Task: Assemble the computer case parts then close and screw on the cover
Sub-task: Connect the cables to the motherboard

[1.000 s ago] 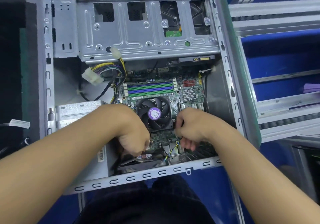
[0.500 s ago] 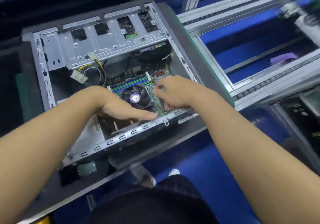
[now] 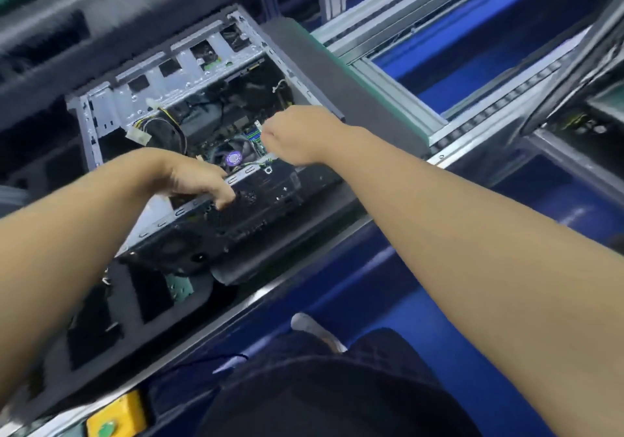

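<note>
Steel case [image 3: 111, 115] open, my left hand [image 3: 199, 180] gripping its near rim, right hand [image 3: 293, 136] curled beside the fan [image 3: 233, 158], its hold I cannot tell.

An open computer case [image 3: 88, 122] of bare silver metal lay on its side at an angle, its open side facing up. A drive cage [image 3: 189, 65] with square cut-outs ran along its far edge. Inside, a black cooler fan [image 3: 233, 158] with a round purple label sat on the green motherboard [image 3: 252, 136], near loose yellow and black cables [image 3: 169, 115] ending in a white connector [image 3: 138, 136]. The dark rear panel [image 3: 260, 200] faced the viewer, blurred.
</note>
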Action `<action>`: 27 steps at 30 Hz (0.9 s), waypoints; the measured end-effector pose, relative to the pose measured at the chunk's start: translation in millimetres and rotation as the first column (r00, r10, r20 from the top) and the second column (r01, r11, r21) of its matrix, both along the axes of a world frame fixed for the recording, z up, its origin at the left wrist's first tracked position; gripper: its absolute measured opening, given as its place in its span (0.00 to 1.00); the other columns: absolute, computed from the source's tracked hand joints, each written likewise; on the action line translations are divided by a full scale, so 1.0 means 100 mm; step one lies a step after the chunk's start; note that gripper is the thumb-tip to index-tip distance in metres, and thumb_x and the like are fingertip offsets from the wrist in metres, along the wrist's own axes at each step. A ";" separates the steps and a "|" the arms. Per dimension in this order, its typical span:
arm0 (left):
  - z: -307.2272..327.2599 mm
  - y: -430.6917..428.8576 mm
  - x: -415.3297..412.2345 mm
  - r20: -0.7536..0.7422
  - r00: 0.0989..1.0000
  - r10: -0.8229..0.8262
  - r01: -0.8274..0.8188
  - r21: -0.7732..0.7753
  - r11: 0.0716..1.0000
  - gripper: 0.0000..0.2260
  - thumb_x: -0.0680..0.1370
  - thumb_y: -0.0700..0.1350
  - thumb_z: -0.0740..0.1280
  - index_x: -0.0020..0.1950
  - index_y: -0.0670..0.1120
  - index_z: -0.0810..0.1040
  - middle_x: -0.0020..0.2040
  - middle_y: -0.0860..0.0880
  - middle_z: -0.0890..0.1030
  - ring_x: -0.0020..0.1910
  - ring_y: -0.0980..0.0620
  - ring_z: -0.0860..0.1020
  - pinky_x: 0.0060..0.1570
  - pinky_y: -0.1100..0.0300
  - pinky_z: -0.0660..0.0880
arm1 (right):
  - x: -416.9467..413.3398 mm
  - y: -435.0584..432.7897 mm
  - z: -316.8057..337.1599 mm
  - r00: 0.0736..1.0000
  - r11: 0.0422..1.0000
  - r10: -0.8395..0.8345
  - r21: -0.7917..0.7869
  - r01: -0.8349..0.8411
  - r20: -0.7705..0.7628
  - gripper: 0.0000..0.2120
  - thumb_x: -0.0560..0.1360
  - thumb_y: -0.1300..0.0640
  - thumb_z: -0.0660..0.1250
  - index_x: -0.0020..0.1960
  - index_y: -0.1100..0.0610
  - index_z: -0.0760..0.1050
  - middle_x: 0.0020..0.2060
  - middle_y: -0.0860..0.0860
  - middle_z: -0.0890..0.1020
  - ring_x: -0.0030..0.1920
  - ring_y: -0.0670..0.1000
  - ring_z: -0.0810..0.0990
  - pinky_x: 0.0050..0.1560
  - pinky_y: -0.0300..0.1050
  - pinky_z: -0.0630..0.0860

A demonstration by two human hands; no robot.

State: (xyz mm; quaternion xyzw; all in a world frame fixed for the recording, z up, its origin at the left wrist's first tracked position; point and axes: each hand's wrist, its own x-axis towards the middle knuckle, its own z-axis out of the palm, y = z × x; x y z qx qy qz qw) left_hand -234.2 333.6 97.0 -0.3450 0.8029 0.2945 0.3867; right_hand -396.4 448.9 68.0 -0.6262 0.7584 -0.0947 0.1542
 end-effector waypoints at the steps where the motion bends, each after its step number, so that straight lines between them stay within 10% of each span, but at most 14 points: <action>1: 0.00 0.04 0.03 -0.033 0.999 -0.005 0.004 -0.031 1.000 0.07 0.62 0.46 0.66 0.27 0.47 0.69 0.30 0.47 0.69 0.33 0.48 0.63 0.40 0.54 0.61 | 0.00 0.01 0.00 1.000 1.000 -0.003 -0.013 0.003 0.007 0.16 0.84 0.57 0.53 0.37 0.56 0.64 0.33 0.51 0.71 0.35 0.54 0.66 0.32 0.46 0.60; 13: -0.06 0.18 0.23 -0.209 0.977 0.049 -0.083 -0.155 0.984 0.12 0.64 0.49 0.68 0.33 0.44 0.67 0.36 0.47 0.67 0.35 0.48 0.63 0.37 0.54 0.60 | 0.11 0.03 0.06 0.996 0.995 -0.078 0.058 0.075 0.046 0.12 0.84 0.61 0.53 0.51 0.62 0.75 0.49 0.57 0.82 0.47 0.60 0.78 0.44 0.52 0.71; 19: -0.03 0.07 0.23 -0.367 0.907 0.207 -0.152 0.172 0.973 0.21 0.73 0.51 0.68 0.65 0.48 0.77 0.63 0.60 0.71 0.64 0.57 0.67 0.62 0.59 0.61 | 0.06 -0.17 0.17 0.956 0.975 -0.141 0.201 0.090 0.257 0.16 0.84 0.62 0.54 0.39 0.55 0.66 0.38 0.52 0.71 0.48 0.56 0.71 0.42 0.46 0.68; 23: -0.11 -0.13 0.27 -0.471 0.852 0.226 -0.105 0.269 0.957 0.07 0.79 0.49 0.69 0.55 0.54 0.84 0.53 0.58 0.84 0.57 0.55 0.79 0.55 0.68 0.70 | -0.09 -0.30 0.30 0.895 0.970 -0.147 0.241 0.046 0.422 0.08 0.81 0.66 0.54 0.47 0.59 0.69 0.41 0.55 0.71 0.40 0.54 0.69 0.32 0.38 0.66; 27: -0.12 -0.34 0.21 -0.477 0.850 0.225 -0.008 0.414 0.910 0.10 0.77 0.53 0.71 0.55 0.52 0.85 0.60 0.42 0.81 0.60 0.40 0.77 0.65 0.49 0.72 | -0.21 -0.41 0.32 0.820 0.969 -0.192 0.236 0.072 0.539 0.08 0.78 0.67 0.53 0.45 0.57 0.67 0.40 0.52 0.71 0.37 0.53 0.69 0.40 0.46 0.70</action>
